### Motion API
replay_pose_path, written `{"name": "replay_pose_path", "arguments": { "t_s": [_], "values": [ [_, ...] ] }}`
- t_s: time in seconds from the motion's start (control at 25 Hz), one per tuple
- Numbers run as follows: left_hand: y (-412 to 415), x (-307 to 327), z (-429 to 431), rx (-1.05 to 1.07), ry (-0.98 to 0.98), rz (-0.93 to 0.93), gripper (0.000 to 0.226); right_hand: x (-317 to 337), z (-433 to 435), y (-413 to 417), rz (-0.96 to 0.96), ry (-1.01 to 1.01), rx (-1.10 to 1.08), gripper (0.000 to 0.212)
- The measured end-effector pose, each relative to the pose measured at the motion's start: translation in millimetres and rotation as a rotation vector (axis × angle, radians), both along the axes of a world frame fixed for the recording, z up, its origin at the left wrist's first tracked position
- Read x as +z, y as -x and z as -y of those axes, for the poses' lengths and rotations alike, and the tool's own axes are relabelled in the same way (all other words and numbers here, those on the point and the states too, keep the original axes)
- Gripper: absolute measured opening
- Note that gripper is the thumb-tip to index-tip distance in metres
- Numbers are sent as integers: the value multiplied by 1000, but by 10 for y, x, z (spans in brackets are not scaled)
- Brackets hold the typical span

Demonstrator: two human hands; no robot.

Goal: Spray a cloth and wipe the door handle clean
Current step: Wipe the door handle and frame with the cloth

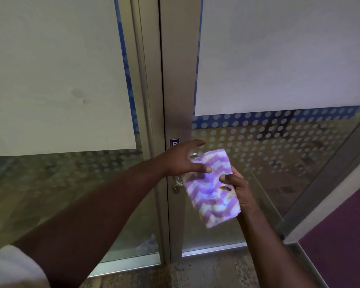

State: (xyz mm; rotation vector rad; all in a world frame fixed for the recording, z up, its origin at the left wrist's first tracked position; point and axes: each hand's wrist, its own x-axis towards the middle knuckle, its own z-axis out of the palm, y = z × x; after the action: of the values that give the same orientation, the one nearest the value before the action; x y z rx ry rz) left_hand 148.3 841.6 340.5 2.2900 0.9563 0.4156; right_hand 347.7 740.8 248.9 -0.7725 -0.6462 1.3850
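A purple and white zigzag cloth (211, 188), folded flat, is held up in front of the glass door. My right hand (238, 189) grips its right edge with thumb on the front. My left hand (183, 159) is spread open at the cloth's upper left corner, thumb touching the fabric, fingers apart. The metal door handle (178, 180) sits on the door frame right behind the cloth; only its left end, a short piece above the cloth and the lock cylinder (176, 189) below show. No spray bottle is in view.
The aluminium door frame (175, 80) runs vertically through the middle. Large sheets of paper (56, 69) cover the upper glass on both sides. Dotted film marks the lower glass. A purple floor (341, 235) lies at the right, a speckled floor at the bottom.
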Motion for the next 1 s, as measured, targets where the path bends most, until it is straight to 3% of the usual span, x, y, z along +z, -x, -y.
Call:
{"name": "replay_pose_path", "arguments": {
  "t_s": [0.08, 0.16, 0.28, 0.36, 0.48, 0.56, 0.64, 0.76, 0.84, 0.92, 1.0],
  "values": [
    [-48, 49, 34, -26, 200, 12, 66, 103, 14, 15, 38, -20, 78, 56],
    [-49, 65, 57, -18, 279, 20, 40, 180, 16, 30, 99, 7, 106, 57],
    [29, 55, 70, 39, 297, 76, 23, 249, 16, 60, 171, 9, 83, 50],
    [87, 59, 83, 112, 280, 133, 19, 237, 11, 104, 264, -12, -63, 39],
    [129, 51, 69, 227, 235, 157, 22, 159, 19, 158, 745, -128, -532, 37],
    [136, 46, 72, 256, 185, 143, 28, 115, 52, 221, 1100, -413, -757, 35],
    [133, 60, 67, 280, 139, 146, 38, 72, 86, 389, 1277, -581, -730, 49],
    [117, 91, 65, 281, 151, 197, 40, -37, 107, 691, 1368, -498, -584, 97],
    [98, 95, 83, 284, 199, 227, 36, -106, 96, 833, 1435, -425, -574, 117],
    [83, 94, 101, 283, 276, 265, 27, -152, 69, 931, 1503, -363, -593, 129],
    [82, 104, 101, 267, 375, 267, 20, -190, 15, 994, 1504, -312, -624, 127]
  ]
}}
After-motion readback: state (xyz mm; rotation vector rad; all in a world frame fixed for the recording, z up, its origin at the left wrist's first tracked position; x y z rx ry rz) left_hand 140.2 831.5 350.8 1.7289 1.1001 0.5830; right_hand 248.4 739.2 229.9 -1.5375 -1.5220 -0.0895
